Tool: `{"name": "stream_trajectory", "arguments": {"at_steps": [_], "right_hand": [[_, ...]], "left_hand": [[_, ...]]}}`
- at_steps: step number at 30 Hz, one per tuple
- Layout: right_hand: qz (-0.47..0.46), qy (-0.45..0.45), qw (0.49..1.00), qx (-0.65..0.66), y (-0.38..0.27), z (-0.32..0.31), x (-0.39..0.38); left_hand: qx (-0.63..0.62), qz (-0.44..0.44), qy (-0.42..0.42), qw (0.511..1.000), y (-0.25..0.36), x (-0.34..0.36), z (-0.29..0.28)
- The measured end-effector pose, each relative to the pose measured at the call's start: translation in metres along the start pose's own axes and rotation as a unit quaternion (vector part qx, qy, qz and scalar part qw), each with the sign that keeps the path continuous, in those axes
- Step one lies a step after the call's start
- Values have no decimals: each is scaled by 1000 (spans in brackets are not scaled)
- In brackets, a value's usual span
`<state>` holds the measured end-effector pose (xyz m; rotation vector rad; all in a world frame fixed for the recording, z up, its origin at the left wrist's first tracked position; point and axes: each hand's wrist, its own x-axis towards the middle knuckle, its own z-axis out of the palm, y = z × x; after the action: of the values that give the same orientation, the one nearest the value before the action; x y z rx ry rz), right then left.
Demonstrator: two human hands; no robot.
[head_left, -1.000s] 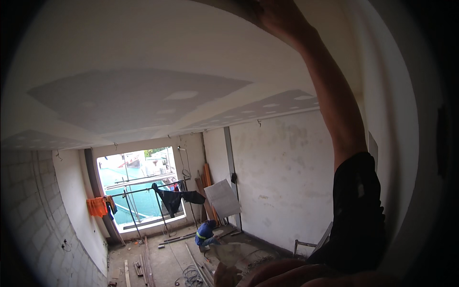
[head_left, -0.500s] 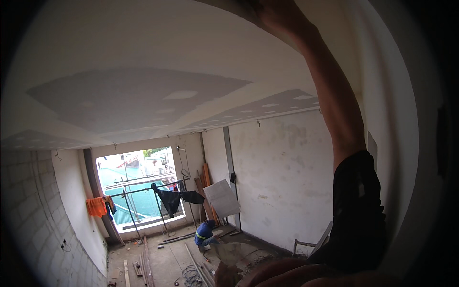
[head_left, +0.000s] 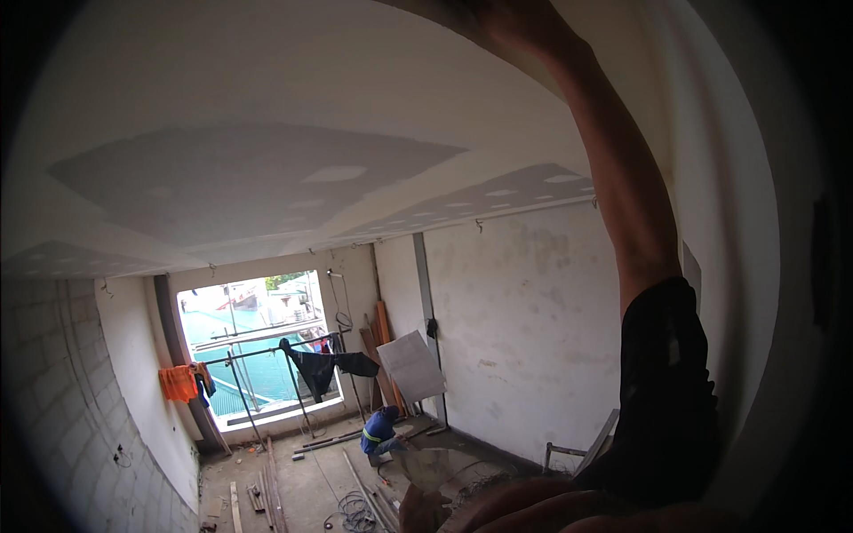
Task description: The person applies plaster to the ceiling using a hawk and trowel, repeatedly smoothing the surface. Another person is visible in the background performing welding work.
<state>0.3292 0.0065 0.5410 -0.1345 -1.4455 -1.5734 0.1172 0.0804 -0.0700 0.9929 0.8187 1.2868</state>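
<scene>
My right arm, in a dark sleeve, reaches up along the right side to the ceiling. My right hand [head_left: 524,28] is at the top edge beside a curved ceiling edge; its fingers are in shadow and cut off. At the bottom, my left hand [head_left: 423,510] is closed on a pale, flat plate [head_left: 428,468], whose exact kind does not show. Across the ceiling [head_left: 267,67], smooth white areas surround a large grey patch [head_left: 258,178] with pale spots.
Below, a person in blue [head_left: 379,433] crouches on the floor. A metal rail [head_left: 258,354] with hanging clothes crosses in front of the window opening [head_left: 253,311]. Cable coils [head_left: 355,513], timber strips [head_left: 235,506] and a leaning grey board [head_left: 412,367] are there too.
My raised right hand and the ceiling edge beside it have shifted very slightly to the right. My left hand keeps its hold on the plate.
</scene>
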Motion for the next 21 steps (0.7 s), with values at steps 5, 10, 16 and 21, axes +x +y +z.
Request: {"name": "stream_trajectory", "arguments": {"at_steps": [5,10,16,21], "right_hand": [[-22,4,1000,-11,0,1,2],[-8,-12,1000,-25,-8,-3,0],[-16,-15,999,-32,-14,-6,-3],[-32,-10,999,-30,-14,-5,-9]], "left_hand": [[-6,7,-7,1000,-5,4,-3],[-4,-11,-14,1000,-16,13,-7],[-10,-5,1,1000,-8,7,0],[-11,8,-8,1000,-15,9,-4]]}}
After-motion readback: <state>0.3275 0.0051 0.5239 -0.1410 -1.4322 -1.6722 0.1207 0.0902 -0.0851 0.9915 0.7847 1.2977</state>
